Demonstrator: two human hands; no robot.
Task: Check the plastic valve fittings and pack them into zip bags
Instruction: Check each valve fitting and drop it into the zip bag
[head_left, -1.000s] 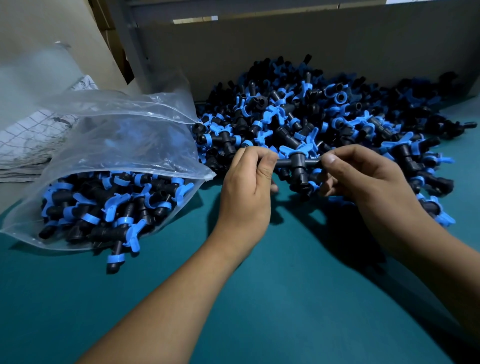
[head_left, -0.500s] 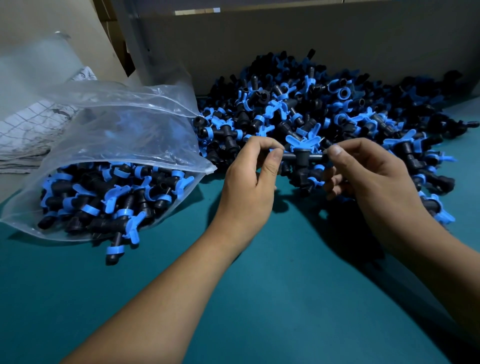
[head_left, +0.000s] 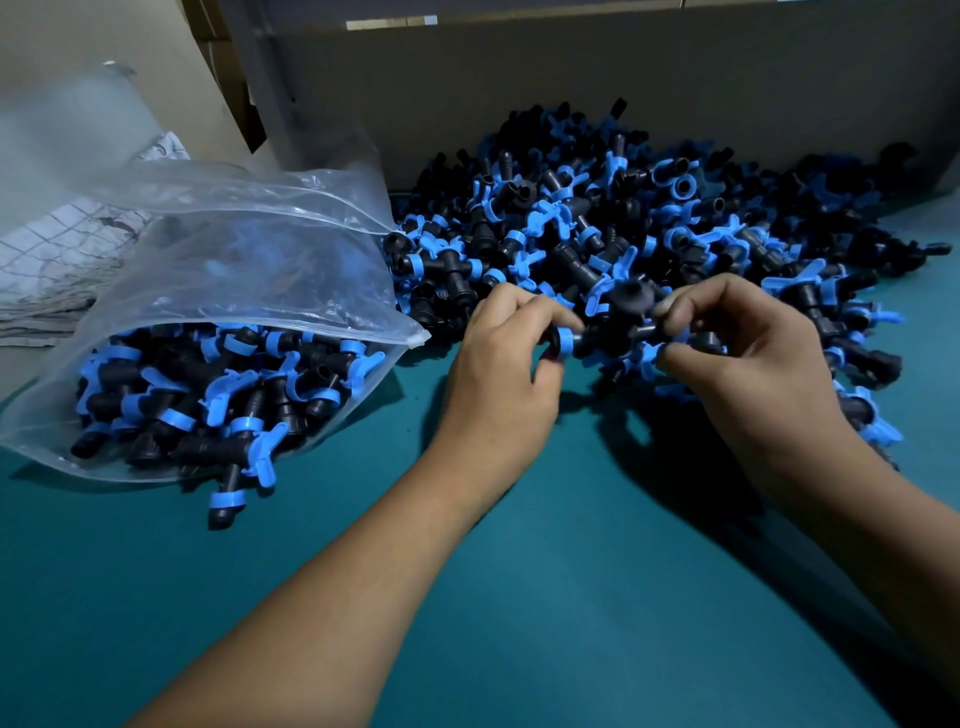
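The zip bag (head_left: 218, 332) lies open on the tabletop (head_left: 519, 597), partly full of fittings. Right of it, the left hand (head_left: 501, 374) pinches one end of a valve fitting (head_left: 618, 325) and the right hand (head_left: 748, 358) pinches the other, just in front of the big pile (head_left: 649, 223). It looks small, light and hard (maybe slippery), so the stubby ends are the best place to hold it.

No legible text, label, brand, number or sign anywhere. Only faint dark marks on the white grid-patterned woven sack (head_left: 47, 260) at far left, too blurred to read.
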